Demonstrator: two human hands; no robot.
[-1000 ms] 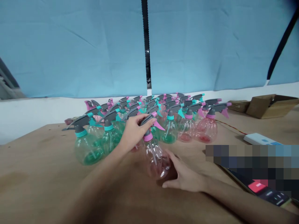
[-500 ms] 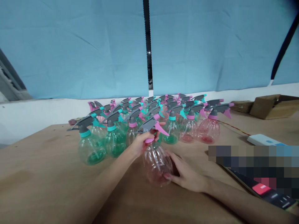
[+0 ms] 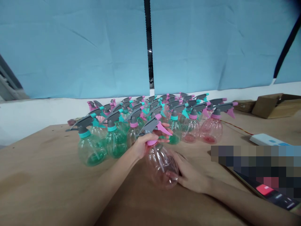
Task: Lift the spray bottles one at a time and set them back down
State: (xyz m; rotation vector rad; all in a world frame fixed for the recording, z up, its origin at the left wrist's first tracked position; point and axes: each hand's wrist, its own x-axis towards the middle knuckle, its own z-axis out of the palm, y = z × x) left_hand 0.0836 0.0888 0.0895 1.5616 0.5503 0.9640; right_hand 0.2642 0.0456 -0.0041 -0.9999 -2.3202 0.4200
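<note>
In front of me is a clear pink spray bottle point(image 3: 158, 161) with a pink collar, a grey spray head and a pink trigger. It stands slightly tilted, its base low over the tabletop. Around its neck is my left hand point(image 3: 144, 145), thumb across the collar and fingers reaching out behind the trigger. My right hand point(image 3: 191, 175) clasps the lower right side of the round body, fingertips partly behind it. Just left of my left hand stand a green spray bottle point(image 3: 117, 142) and another green spray bottle point(image 3: 91, 150), both with turquoise collars.
Several pink and green spray bottles stand close together behind my hands, including a pink one point(image 3: 211, 130) at the right end. On the right lie a white power strip point(image 3: 265, 139), a partly blurred-out dark device point(image 3: 277, 196) and an open cardboard box point(image 3: 276, 106). A blue sheet point(image 3: 94, 47) hangs behind.
The pink spray bottle's body has shifted slightly right and towards me with my right hand. My left fingers have stretched out further behind the trigger. The view has moved a little.
</note>
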